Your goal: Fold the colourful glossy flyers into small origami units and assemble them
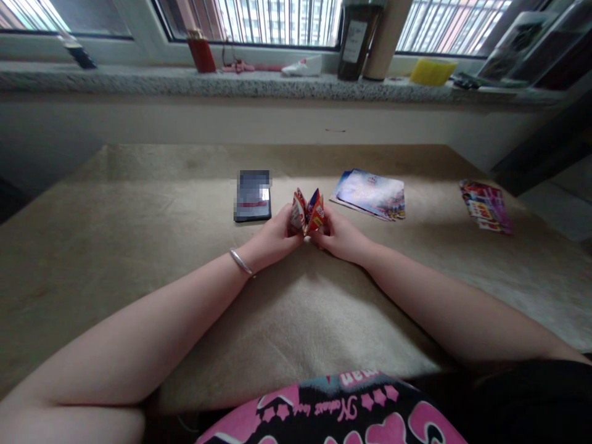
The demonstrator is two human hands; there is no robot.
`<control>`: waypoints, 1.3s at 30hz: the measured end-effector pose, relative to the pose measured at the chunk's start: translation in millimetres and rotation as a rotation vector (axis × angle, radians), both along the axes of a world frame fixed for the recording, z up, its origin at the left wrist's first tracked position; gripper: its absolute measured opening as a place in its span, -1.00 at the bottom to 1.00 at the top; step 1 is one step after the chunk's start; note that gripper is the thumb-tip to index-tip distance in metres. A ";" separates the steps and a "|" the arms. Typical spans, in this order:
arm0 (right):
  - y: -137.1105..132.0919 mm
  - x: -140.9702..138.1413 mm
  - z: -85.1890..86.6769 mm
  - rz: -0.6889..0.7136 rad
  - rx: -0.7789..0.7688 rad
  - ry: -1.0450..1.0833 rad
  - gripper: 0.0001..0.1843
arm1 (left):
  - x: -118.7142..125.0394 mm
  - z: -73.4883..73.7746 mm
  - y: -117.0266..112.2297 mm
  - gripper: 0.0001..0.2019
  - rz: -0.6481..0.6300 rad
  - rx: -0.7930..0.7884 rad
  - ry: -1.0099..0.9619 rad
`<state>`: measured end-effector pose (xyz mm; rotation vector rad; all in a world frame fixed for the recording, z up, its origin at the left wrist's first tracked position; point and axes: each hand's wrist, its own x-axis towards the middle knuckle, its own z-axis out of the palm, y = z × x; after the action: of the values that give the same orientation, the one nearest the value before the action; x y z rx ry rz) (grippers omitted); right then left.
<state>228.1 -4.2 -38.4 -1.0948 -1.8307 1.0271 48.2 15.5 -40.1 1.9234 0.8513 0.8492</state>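
Observation:
A small folded paper fortune teller [315, 213], printed in red, orange, white and blue, stands upright between my hands above the middle of the table. My left hand [280, 231], with a silver bracelet on its wrist, grips the left side of it. On the right side, my right hand [340, 234] has its fingers closed around the paper. The points of the paper spread apart at the top. Some fingertips are hidden behind or inside the folds. Just beyond my left hand lies a dark phone [253, 196], partly blurred.
Glossy printed sheets [372, 192] lie beyond my right hand. More pink-and-red printed papers [486, 206] rest near the right edge of the table [139, 246]. The windowsill [259, 83] holds a dark bottle [355, 43], a red container [201, 52] and a yellow object [432, 72].

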 end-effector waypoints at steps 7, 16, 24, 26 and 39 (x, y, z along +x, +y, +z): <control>2.0 0.4 -2.2 0.028 -0.070 0.214 -0.71 | 5.2 8.7 -2.4 -0.61 -0.050 -0.121 -0.173; 2.2 -0.8 3.6 0.073 -0.103 0.268 -0.67 | 2.8 15.1 -4.4 -0.73 0.017 -0.093 -0.230; 1.8 2.5 4.4 -0.032 -0.098 0.379 -0.60 | 3.2 17.5 -6.7 -0.68 0.010 -0.084 -0.218; 2.8 2.5 2.9 -0.042 -0.102 0.381 -0.58 | 3.5 18.5 -8.2 -0.68 0.019 -0.079 -0.218; -5.3 -1.2 12.1 -0.103 -0.052 0.427 -0.60 | 4.7 22.7 -12.9 -0.67 0.039 -0.083 -0.395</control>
<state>226.9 -9.5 -26.3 -0.9053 -1.4003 1.1509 52.9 2.7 -17.3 1.5969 0.6729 1.1518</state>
